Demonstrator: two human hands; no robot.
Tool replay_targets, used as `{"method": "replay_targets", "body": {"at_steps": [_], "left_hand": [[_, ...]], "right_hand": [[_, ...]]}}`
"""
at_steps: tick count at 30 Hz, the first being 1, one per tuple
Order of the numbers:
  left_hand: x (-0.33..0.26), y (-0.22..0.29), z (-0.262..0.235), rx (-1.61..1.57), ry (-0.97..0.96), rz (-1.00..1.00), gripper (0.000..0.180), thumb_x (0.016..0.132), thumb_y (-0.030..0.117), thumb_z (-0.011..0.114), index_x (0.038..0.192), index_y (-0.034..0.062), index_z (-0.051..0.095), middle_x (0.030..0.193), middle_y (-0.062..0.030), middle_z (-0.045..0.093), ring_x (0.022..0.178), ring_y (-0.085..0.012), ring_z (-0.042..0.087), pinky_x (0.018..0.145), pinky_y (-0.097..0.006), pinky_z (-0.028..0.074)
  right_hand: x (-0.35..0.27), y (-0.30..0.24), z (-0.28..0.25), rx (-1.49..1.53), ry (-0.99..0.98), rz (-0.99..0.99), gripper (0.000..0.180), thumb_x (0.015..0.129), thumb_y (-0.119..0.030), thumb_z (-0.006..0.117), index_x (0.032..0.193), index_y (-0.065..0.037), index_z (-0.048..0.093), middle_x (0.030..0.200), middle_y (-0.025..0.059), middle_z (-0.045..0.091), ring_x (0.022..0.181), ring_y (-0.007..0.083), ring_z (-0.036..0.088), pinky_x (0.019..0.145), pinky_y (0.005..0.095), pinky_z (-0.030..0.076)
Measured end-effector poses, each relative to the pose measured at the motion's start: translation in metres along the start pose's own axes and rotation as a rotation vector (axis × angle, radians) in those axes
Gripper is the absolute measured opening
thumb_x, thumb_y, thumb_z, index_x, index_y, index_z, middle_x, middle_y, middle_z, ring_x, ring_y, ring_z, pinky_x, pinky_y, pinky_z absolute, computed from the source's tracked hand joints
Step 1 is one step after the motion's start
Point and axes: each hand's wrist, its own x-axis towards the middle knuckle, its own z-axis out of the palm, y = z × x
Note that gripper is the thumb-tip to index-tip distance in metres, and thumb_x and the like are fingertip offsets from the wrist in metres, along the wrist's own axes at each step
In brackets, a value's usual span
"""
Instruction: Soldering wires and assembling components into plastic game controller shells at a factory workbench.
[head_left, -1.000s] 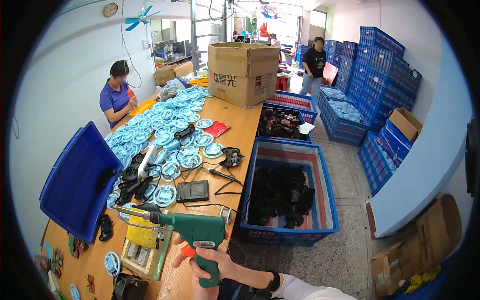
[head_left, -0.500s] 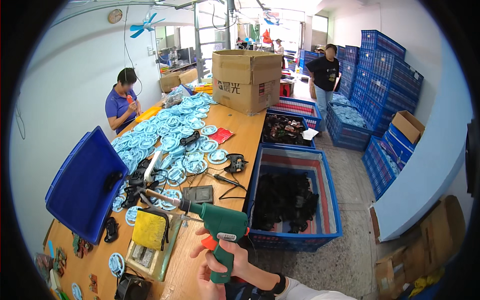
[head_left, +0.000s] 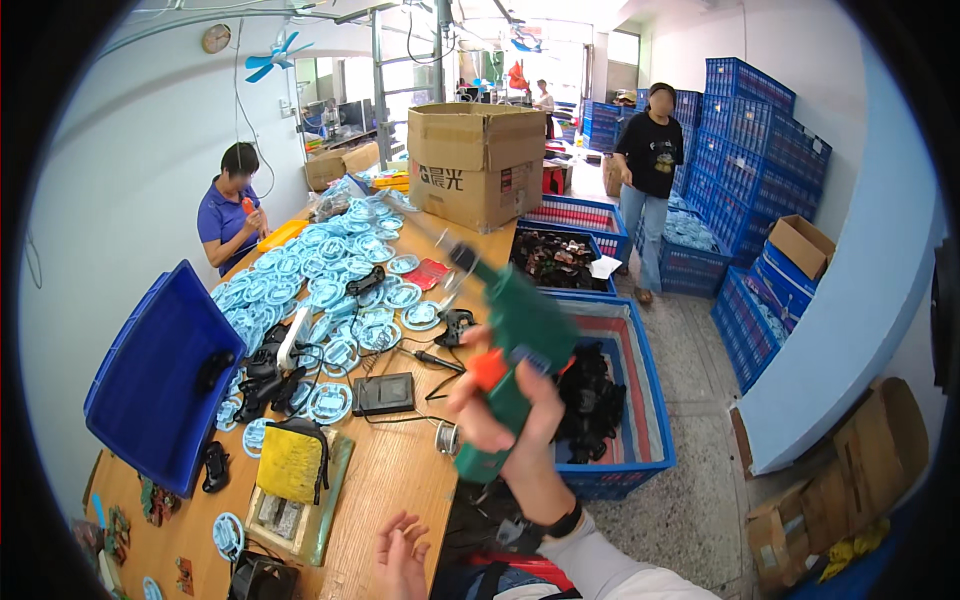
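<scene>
A green soldering gun (head_left: 530, 325) with an orange trigger is raised above the table's right edge, slightly blurred. My right hand (head_left: 535, 420) wraps round its handle, and its long metal tip points up and to the far left. Low at the table's front edge is my left hand (head_left: 402, 552), empty, with the fingers apart. A solder reel (head_left: 447, 437) lies below the gun, close to a flat black box (head_left: 384, 393). Left of that, a yellow sponge pad (head_left: 293, 464) rests on a framed board.
Light-blue plastic wheel shapes (head_left: 330, 290) cover the far table, with black game controllers (head_left: 262, 385) among them. A blue bin (head_left: 160, 380) stands tilted at left. Blue crates (head_left: 655, 400) of black parts line the right side. One co-worker (head_left: 228, 215) sits at left; another (head_left: 652, 160) stands in the aisle.
My right hand has lifted the soldering gun up and to the right, its tip swinging upward. My left hand has come away from the gun and moved lower. The standing co-worker has stepped closer.
</scene>
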Motion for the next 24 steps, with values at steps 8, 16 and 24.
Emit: {"method": "replay_targets", "body": {"at_steps": [8, 16, 24], "left_hand": [[0.000, -0.008, -0.010, 0.008, -0.076, -0.032, 0.033, 0.092, 0.017, 0.047, 0.122, 0.0017, 0.044, 0.106, -0.0070, 0.054, 0.098, -0.0143, 0.053, 0.085, -0.027, 0.040], [0.003, -0.016, -0.017, -0.032, -0.116, -0.057, 0.030, 0.092, 0.014, 0.048, 0.119, 0.0021, 0.046, 0.103, -0.0058, 0.056, 0.097, -0.0140, 0.054, 0.084, -0.026, 0.041], [0.004, -0.016, -0.015, -0.038, -0.131, -0.069, 0.027, 0.091, 0.014, 0.048, 0.116, 0.0023, 0.050, 0.102, -0.0057, 0.058, 0.097, -0.0142, 0.054, 0.085, -0.026, 0.041]], "right_hand": [[0.045, -0.036, 0.002, -0.006, -0.130, -0.100, 0.050, 0.089, -0.035, 0.042, 0.123, 0.001, 0.036, 0.090, 0.0293, 0.060, 0.036, 0.0066, 0.041, 0.035, 0.0186, 0.031], [0.055, -0.032, -0.004, 0.013, -0.161, -0.060, 0.047, 0.089, -0.035, 0.041, 0.122, -0.001, 0.038, 0.093, 0.0313, 0.058, 0.036, 0.0057, 0.040, 0.035, 0.0184, 0.031], [0.059, -0.034, 0.000, -0.064, -0.207, -0.071, 0.042, 0.089, -0.035, 0.043, 0.114, 0.000, 0.042, 0.090, 0.0303, 0.059, 0.036, 0.0059, 0.040, 0.035, 0.0179, 0.031]]}}
